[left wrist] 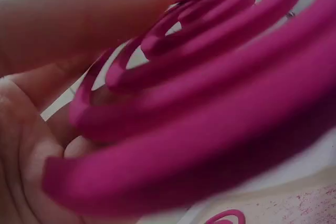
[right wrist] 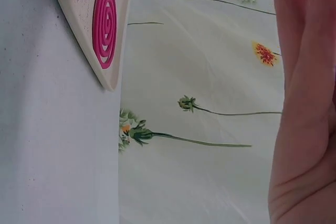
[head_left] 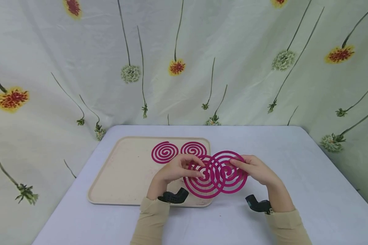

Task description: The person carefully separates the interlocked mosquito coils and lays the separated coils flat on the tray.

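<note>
Two magenta mosquito coils overlap in the head view, raised over the right edge of a beige tray point(head_left: 125, 170). My left hand point(head_left: 179, 166) pinches the left mosquito coil point(head_left: 206, 176) near its centre, between thumb and fingers. The right mosquito coil point(head_left: 228, 172) is held by my right hand point(head_left: 259, 170), thumb on its face and the other fingers behind it. In the left wrist view, the coil's thick outer end point(left wrist: 73, 182) crosses in front of the palm. Only part of my right hand point(right wrist: 307, 108) shows in the right wrist view.
Two more magenta coils lie side by side at the tray's back right, the left coil point(head_left: 165, 152) and the right coil point(head_left: 193, 148). Pinkish specks mark the tray. A white cloth point(head_left: 309, 177) covers the table, and a flower-printed curtain point(head_left: 184, 92) hangs behind it.
</note>
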The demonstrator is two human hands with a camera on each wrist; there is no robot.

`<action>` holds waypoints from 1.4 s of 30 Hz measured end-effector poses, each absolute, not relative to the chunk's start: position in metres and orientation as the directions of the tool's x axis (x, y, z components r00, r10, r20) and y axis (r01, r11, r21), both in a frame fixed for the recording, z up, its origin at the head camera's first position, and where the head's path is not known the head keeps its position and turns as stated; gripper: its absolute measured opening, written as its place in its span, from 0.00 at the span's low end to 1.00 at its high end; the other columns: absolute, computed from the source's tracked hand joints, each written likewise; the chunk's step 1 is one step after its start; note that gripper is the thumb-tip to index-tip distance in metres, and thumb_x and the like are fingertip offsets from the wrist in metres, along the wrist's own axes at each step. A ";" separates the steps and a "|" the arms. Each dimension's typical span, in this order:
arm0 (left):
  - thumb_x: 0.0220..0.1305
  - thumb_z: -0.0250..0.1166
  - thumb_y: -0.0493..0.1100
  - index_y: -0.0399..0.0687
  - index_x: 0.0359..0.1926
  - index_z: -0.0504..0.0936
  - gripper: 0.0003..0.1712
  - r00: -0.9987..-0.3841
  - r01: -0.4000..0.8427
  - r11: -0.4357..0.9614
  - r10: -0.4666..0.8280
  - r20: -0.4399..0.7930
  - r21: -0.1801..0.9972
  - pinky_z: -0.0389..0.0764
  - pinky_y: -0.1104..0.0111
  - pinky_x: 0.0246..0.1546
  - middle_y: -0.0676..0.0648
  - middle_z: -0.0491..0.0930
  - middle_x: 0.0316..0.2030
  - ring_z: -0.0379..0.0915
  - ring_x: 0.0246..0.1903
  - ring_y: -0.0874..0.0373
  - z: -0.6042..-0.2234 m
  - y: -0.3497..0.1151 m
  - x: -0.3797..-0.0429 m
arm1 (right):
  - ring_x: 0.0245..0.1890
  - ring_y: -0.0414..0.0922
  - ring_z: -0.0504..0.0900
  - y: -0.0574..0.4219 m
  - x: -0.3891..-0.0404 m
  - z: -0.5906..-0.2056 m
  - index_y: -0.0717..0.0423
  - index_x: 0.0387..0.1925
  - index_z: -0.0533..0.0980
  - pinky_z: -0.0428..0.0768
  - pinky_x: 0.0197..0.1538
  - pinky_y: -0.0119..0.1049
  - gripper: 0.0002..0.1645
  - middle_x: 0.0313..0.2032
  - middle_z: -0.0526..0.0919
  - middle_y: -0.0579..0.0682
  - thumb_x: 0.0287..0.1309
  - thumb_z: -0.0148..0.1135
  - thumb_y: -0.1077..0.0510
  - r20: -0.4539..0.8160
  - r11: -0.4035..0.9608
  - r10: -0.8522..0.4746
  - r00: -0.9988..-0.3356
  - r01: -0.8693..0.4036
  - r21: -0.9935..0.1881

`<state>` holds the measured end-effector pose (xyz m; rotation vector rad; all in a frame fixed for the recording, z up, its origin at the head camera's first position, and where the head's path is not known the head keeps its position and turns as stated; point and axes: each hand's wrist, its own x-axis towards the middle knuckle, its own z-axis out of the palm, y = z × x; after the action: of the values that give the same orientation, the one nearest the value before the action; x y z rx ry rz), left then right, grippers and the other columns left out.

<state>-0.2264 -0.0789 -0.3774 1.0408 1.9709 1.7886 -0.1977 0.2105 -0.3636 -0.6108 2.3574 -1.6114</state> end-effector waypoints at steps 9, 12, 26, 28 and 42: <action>0.58 0.64 0.30 0.30 0.47 0.79 0.15 -0.834 0.315 -0.042 0.464 0.298 0.948 0.81 0.69 0.37 0.40 0.78 0.43 0.76 0.37 0.57 -0.376 -0.072 -0.225 | 0.30 0.45 0.84 0.192 -0.201 -0.369 0.73 0.44 0.74 0.82 0.38 0.34 0.21 0.32 0.83 0.61 0.66 0.53 0.54 0.130 0.226 -0.269 -0.954 -0.194 -0.954; 0.58 0.64 0.31 0.31 0.48 0.79 0.16 -0.893 0.275 -0.102 0.342 0.293 0.956 0.81 0.68 0.39 0.41 0.78 0.44 0.78 0.37 0.56 -0.374 -0.067 -0.224 | 0.32 0.42 0.84 0.185 -0.201 -0.371 0.72 0.46 0.73 0.82 0.39 0.33 0.24 0.34 0.84 0.58 0.66 0.53 0.51 0.158 0.176 -0.141 -0.977 -0.182 -0.967; 0.61 0.62 0.33 0.41 0.61 0.72 0.26 -0.831 0.274 -0.123 0.469 0.299 0.954 0.81 0.67 0.40 0.41 0.76 0.53 0.78 0.44 0.53 -0.370 -0.078 -0.224 | 0.32 0.42 0.84 0.199 -0.198 -0.367 0.74 0.47 0.73 0.82 0.39 0.34 0.24 0.34 0.84 0.56 0.66 0.53 0.53 0.098 0.185 -0.250 -0.963 -0.147 -0.972; 0.58 0.64 0.31 0.38 0.59 0.73 0.26 -0.789 0.291 -0.089 0.540 0.292 0.953 0.82 0.69 0.37 0.40 0.76 0.52 0.78 0.41 0.54 -0.369 -0.081 -0.223 | 0.29 0.45 0.84 0.207 -0.197 -0.366 0.75 0.43 0.74 0.83 0.38 0.35 0.21 0.31 0.83 0.58 0.66 0.53 0.56 0.051 0.234 -0.394 -0.918 -0.154 -0.960; 0.60 0.64 0.33 0.42 0.60 0.74 0.26 -0.902 0.288 -0.194 0.274 0.334 0.938 0.79 0.64 0.45 0.43 0.76 0.55 0.76 0.50 0.45 -0.368 -0.064 -0.220 | 0.38 0.47 0.83 0.193 -0.200 -0.369 0.72 0.48 0.72 0.81 0.43 0.35 0.26 0.39 0.83 0.57 0.66 0.53 0.50 0.106 0.164 -0.206 -0.973 -0.141 -0.976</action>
<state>-0.2204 -0.0637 -0.3683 0.6974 2.0000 2.3336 -0.1995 0.1933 -0.3692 -0.3519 2.3572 -1.9670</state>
